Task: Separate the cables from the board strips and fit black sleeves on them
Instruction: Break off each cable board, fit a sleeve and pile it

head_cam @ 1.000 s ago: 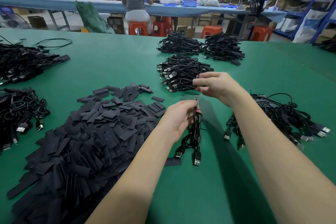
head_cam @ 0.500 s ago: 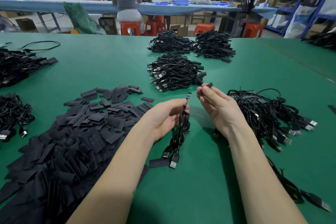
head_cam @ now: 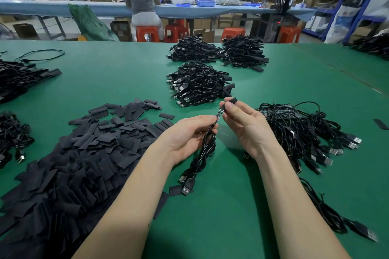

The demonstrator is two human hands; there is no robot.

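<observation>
Near the middle of the table (head_cam: 273,206), we hold one cable (head_cam: 207,149) up off the green top. Our left hand (head_cam: 187,139) pinches the cable just under its small board (head_cam: 219,114), so the board end points up and stays steady. The rest of the cable hangs down in loops, and its plugs (head_cam: 186,185) touch the table. Our right hand (head_cam: 242,120) pinches a black sleeve (head_cam: 231,101) at the top of the board. We think the sleeve is just starting to go over the board, so the two hands are close together to line them up.

Toward the left edge lies a big heap of loose sleeves (head_cam: 80,164), close enough to grab. Toward the right edge lies a pile of cables (head_cam: 299,132) that look like they have no sleeves yet. Toward the far edge sit piles (head_cam: 197,86) that look done, out of the way.
</observation>
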